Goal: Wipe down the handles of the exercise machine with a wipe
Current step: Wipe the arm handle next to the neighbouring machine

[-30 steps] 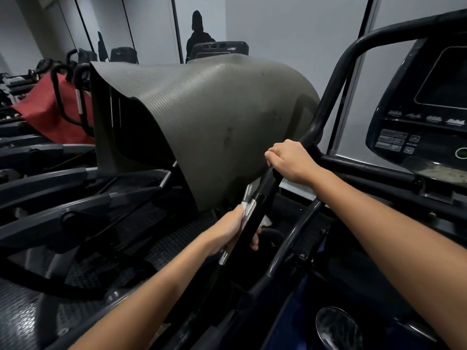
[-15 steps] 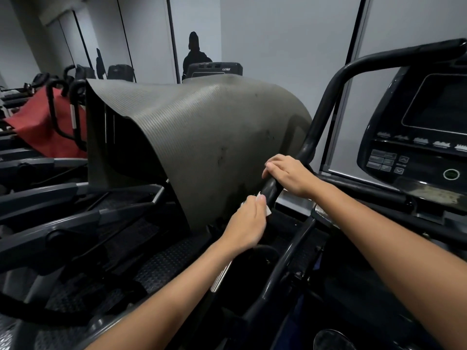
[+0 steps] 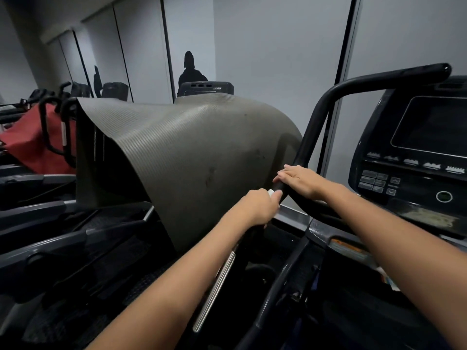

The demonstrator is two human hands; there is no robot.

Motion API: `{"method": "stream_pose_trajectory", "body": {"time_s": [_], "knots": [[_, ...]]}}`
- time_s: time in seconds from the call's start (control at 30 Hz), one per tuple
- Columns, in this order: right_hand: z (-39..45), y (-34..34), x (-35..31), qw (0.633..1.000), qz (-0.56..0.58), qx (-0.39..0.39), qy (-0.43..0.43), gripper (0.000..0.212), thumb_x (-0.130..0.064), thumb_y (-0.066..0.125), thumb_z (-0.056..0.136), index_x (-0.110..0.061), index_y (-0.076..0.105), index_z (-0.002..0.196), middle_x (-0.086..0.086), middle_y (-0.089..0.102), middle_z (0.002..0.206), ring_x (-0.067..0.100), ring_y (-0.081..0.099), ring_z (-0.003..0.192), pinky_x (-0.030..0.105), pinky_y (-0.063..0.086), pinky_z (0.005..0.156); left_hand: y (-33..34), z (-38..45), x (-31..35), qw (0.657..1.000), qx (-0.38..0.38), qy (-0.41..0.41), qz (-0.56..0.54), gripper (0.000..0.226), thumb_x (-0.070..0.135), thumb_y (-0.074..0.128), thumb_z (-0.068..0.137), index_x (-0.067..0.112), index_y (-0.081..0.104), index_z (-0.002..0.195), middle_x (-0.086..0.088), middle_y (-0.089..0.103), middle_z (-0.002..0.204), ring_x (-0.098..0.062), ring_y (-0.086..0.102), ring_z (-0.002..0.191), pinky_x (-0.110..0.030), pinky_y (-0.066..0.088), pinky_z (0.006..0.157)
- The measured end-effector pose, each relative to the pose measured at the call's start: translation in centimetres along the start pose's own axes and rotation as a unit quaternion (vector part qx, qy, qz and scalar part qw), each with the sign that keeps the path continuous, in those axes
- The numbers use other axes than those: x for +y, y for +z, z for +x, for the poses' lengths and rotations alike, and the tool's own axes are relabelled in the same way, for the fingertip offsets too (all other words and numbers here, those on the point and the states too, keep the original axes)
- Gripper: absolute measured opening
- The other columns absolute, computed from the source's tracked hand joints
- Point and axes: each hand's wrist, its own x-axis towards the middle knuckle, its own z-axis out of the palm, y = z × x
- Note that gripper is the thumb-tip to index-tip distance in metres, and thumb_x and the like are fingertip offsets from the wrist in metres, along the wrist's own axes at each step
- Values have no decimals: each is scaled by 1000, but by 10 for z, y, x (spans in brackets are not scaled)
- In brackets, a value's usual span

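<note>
Mid-frame, the left hand [image 3: 257, 207] is curled around one white wipe [image 3: 271, 192] on the black handle [image 3: 312, 137]. The right hand [image 3: 300, 180] lies on that bar just above, fingers fairly flat. Two hands, one wipe.

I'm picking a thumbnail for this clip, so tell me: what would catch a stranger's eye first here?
Two bare forearms reach in from below, and the left hand presses a white wipe round the black handle just below the right hand, which rests on the same bar. Behind them a big grey ribbed mat drapes over the next machine, filling the centre. At right sits a dark console.
</note>
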Motion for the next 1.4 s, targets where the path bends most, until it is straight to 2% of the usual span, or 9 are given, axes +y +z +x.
{"method": "stream_pose_trajectory", "body": {"time_s": [0.1,0.2,0.47,0.67,0.83,0.93,1.2,1.3,1.4], "knots": [[3,0,3,1000,-10,15,-11,48,-31,23,109,-19,67,123,-4,53,145,16,22,149,37,7,122,-8,7,-14,934,-173,-65,-307,64,53,25,105,1,62,96,-7,68,63,-19,66,56,-21,53,55],[0,11,6,998,-2,64,-23,49,-28,21,109,-20,69,117,-3,57,138,17,24,149,36,7,121,-1,-9,-44,831,-251,-96,-488,64,59,26,103,5,60,106,-8,63,76,-21,65,67,-32,52,73],[0,25,8,994,28,102,-20,47,-24,21,109,-20,66,119,-3,54,142,16,20,149,37,4,121,4,-28,-34,993,-42,36,-100,57,57,32,102,6,55,109,-10,67,103,-27,66,97,-35,48,83],[3,21,12,997,10,77,-24,47,-25,19,109,-21,66,114,-3,57,137,17,22,149,39,8,121,15,-13,11,957,138,53,248,41,45,43,103,7,48,119,-13,63,117,-30,63,105,-34,39,74],[4,22,6,997,-6,77,3,44,-22,20,108,-18,64,103,3,58,131,21,23,148,39,8,120,13,-37,-5,972,138,72,177,38,43,37,105,8,44,116,-12,62,110,-33,64,94,-36,41,69],[4,22,-4,997,-19,65,27,38,-20,23,107,-23,60,97,9,58,130,26,22,147,44,9,119,12,-54,-42,996,14,51,-72,46,50,34,104,9,52,110,-8,67,101,-28,66,95,-39,50,86],[-5,35,-26,997,-28,66,-2,48,-48,9,86,-38,56,78,-2,63,110,20,42,120,44,17,117,34,-85,-98,878,-140,35,-456,55,47,25,107,3,57,114,-11,66,97,-9,65,85,-17,49,75],[-10,39,-29,996,-5,83,-22,50,-38,14,95,-27,64,91,-7,62,114,15,41,126,39,11,121,42,-98,-106,885,-119,60,-447,46,52,23,106,27,50,134,-5,67,99,-7,62,89,-18,47,77],[-16,40,-35,994,5,105,-25,49,-28,18,103,-22,67,98,-5,62,119,16,41,129,36,9,122,51,-116,-111,950,-3,84,-302,39,55,22,103,31,51,92,15,58,82,4,53,78,-23,42,80]]}}
